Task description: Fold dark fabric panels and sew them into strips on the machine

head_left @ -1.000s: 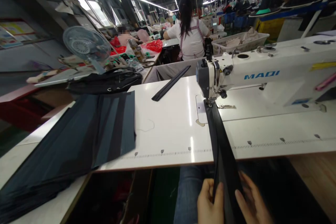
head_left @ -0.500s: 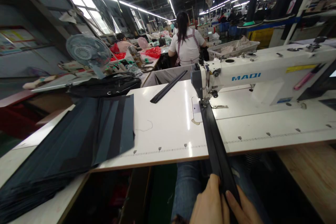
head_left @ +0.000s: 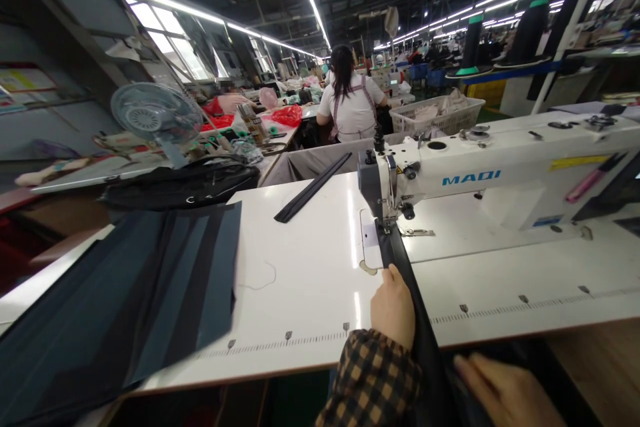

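A long black strip of fabric (head_left: 419, 320) runs from under the presser foot of the white sewing machine (head_left: 470, 173) down over the table's front edge. My left hand (head_left: 393, 310), in a checked sleeve, is closed on the strip's left edge just in front of the needle area. Low at the right, my right hand (head_left: 505, 390) is blurred beside the hanging part of the strip; its grip cannot be made out. A short folded black strip (head_left: 313, 188) lies on the white table (head_left: 300, 267), left of the machine.
Dark fabric panels (head_left: 190, 287) are stacked on the left, with a black bundle (head_left: 185, 181) behind them. A fan (head_left: 155, 113) stands further back. A person (head_left: 350, 100) sits ahead, beside a white basket (head_left: 435, 113). Thread cones (head_left: 473, 47) stand at the right.
My left hand has moved up along the strip, close to the needle area. My right hand has shifted right, apart from the left. The view has tilted and come nearer the table.
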Tool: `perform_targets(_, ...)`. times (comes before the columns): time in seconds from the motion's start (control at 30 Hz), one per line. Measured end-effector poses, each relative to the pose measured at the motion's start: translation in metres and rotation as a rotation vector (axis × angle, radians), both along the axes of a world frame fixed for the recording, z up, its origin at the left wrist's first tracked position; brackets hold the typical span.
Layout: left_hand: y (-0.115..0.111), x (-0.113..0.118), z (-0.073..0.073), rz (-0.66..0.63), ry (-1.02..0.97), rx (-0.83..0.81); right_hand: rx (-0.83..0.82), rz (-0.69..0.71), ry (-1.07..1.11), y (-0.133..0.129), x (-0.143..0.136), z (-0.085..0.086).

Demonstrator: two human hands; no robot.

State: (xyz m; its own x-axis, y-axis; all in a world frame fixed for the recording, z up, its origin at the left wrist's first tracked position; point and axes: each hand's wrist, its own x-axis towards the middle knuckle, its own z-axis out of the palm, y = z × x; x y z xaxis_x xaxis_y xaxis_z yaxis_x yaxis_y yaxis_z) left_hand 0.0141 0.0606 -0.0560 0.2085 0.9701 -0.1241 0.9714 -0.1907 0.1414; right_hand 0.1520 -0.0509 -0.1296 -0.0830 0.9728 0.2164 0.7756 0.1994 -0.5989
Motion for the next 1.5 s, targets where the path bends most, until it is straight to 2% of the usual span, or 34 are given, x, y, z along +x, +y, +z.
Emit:
perform_targets(0.07,0.000,-0.001,-0.002,0.003,0.008,0.008,0.109,-0.050,-0.134,0.039,0.007,0.012)
perform_targets(0.17,0.003,-0.003,-0.008,0.007,0.016,0.018,0.277,0.018,-0.371,0.089,-0.001,0.020)
perform_targets(0.27,0.005,-0.006,-0.015,-0.004,0.000,0.013,0.304,0.102,-0.476,0.111,-0.015,0.016)
perform_targets(0.37,0.005,-0.009,-0.018,-0.017,-0.031,0.002,0.270,0.146,-0.467,0.113,-0.019,0.015)
perform_targets(0.6,0.003,-0.011,-0.014,-0.014,-0.122,-0.043,0.185,0.378,-0.442,0.117,-0.012,0.037)
perform_targets(0.9,0.012,-0.018,-0.004,-0.067,-0.229,-0.091,0.265,0.356,-0.457,0.115,-0.015,0.026)
perform_targets(1.1,0.029,-0.036,0.011,-0.257,-0.231,-0.081,0.268,0.379,-0.402,0.117,-0.013,0.026)
perform_targets(1.23,0.038,-0.043,0.014,-0.335,-0.219,0.039,0.283,0.380,-0.414,0.119,-0.012,0.025)
perform_targets(1.4,0.054,-0.059,0.006,-0.521,-0.342,0.088,0.330,0.391,-0.462,0.120,-0.011,0.026)
perform_targets(1.5,0.058,-0.068,-0.004,-0.558,-0.390,0.132,0.316,0.383,-0.462,0.118,-0.013,0.025)
